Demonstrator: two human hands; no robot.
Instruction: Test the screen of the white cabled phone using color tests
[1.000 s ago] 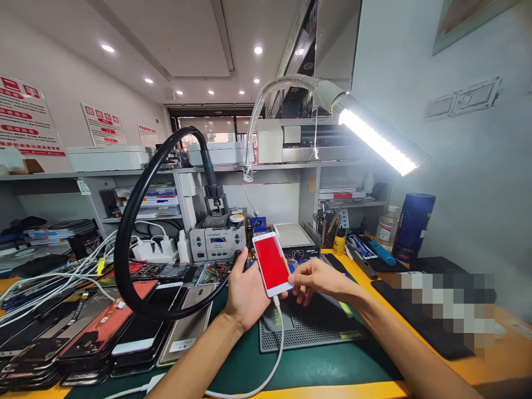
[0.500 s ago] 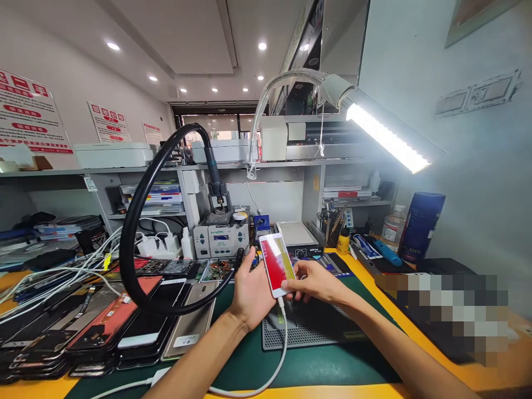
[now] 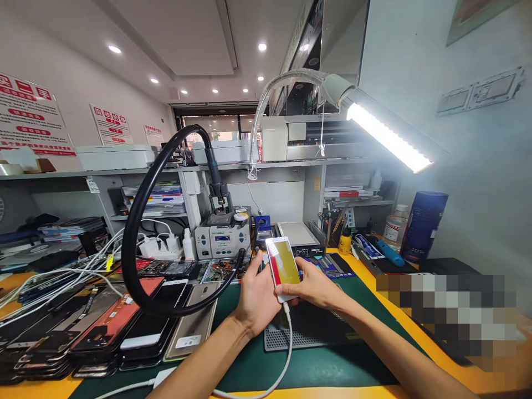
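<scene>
A white smartphone (image 3: 284, 266) is held upright and slightly tilted, its screen facing me, mostly yellow with a red strip along the left. My left hand (image 3: 258, 293) cradles it from the left and behind, thumb up beside its edge; its other fingers are largely hidden by the phone. On the right, my right hand (image 3: 312, 284) grips the lower edge, with the thumb lying across the bottom of the screen. A white charging cable (image 3: 290, 338) runs from the phone's lower end down to the mat. Beneath the hands lies a dark perforated pad (image 3: 299, 337) on a green mat (image 3: 349, 363).
Stacked phones and screens (image 3: 143, 327) fill the left side, under a thick black hose (image 3: 128, 244) looping from a soldering station (image 3: 222, 239). White cables (image 3: 89, 266) tangle behind them. A bright lamp (image 3: 388, 136) hangs upper right, above a blue canister (image 3: 424, 227).
The screen has gone from mostly red to mostly yellow. Both hands and the phone have shifted slightly right, and the right thumb reaches further left across the lower screen.
</scene>
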